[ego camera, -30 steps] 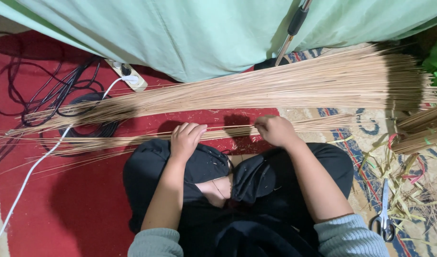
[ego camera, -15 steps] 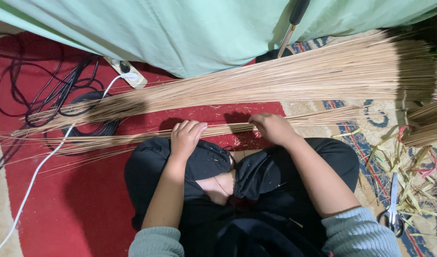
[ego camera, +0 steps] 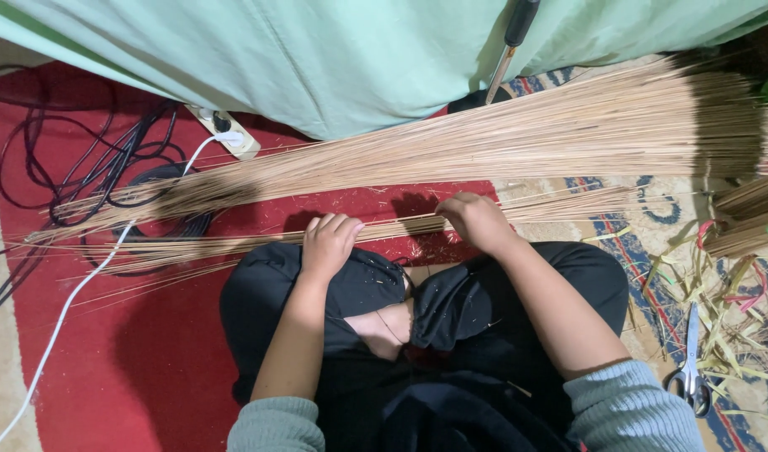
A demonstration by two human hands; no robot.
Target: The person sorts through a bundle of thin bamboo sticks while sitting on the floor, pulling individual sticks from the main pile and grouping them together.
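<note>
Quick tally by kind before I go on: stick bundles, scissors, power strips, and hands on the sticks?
Stick bundles: 3, the big pile, the thin bundle under both hands, and tied bundles at the right edge
Scissors: 1
Power strip: 1
Hands: 2, left hand, right hand
Total: 7

Warm, fairly bright indoor light falls from overhead, casting soft dark shadows of both hands on the red mat [ego camera: 150, 360] and a dim patch across the stick pile [ego camera: 501, 142], everything sharp, no glare
</note>
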